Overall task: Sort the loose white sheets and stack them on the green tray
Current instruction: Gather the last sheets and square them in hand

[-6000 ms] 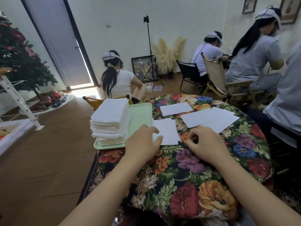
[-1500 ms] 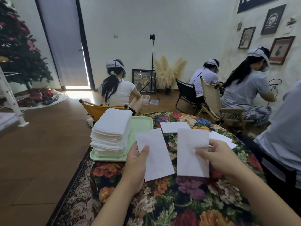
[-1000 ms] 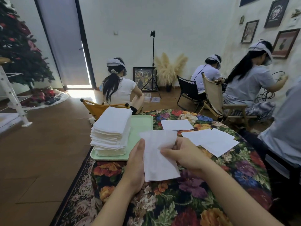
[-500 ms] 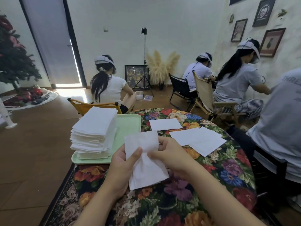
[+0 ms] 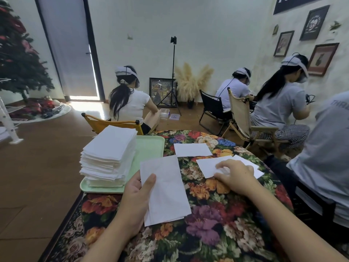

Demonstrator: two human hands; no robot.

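Loose white sheets: 1 held bundle [image 5: 166, 190], at least 2 layers by its near edge, pinched in the left hand [image 5: 137, 193], thumb on top, fingers curled beneath, lifted over the near edge of the green tray [image 5: 151, 148]. Right hand [image 5: 234, 176] lies fingers-down on overlapping sheets [image 5: 209, 165] at right; whether it pinches them, cannot tell. 1 single sheet [image 5: 191, 149] lies far of these. 1 tall stack [image 5: 111, 154] fills the tray's left half. Surface: round table, floral cloth [image 5: 217, 214]. Room: brown floor, 4 other people seated, tripod [image 5: 172, 72] by far wall, decorated tree [image 5: 17, 59] far left.
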